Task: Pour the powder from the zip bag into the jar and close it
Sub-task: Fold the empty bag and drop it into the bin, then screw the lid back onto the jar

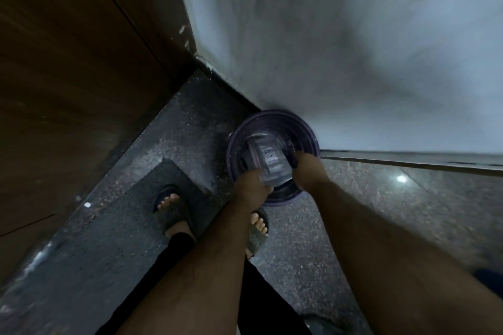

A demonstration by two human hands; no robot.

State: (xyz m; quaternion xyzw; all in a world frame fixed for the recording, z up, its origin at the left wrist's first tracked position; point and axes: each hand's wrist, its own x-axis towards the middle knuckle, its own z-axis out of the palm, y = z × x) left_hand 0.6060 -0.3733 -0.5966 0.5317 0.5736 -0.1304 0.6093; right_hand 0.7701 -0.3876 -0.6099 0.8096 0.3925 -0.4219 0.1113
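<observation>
A clear zip bag (pixel 270 162) with faint print is held over the mouth of a round purple bucket (pixel 307 128) standing on the floor by the wall. My left hand (pixel 251 185) grips the bag's near left corner. My right hand (pixel 306 168) holds the bag's right edge, its fingers curled down out of sight behind it. No powder can be made out in the dim light. No jar is in view.
A grey wall (pixel 326 35) rises behind the bucket, and a dark wooden door (pixel 68 76) stands at the left. My sandalled feet (pixel 171 207) stand on speckled stone floor and a dark mat (pixel 114 226). A low ledge (pixel 408 162) runs right.
</observation>
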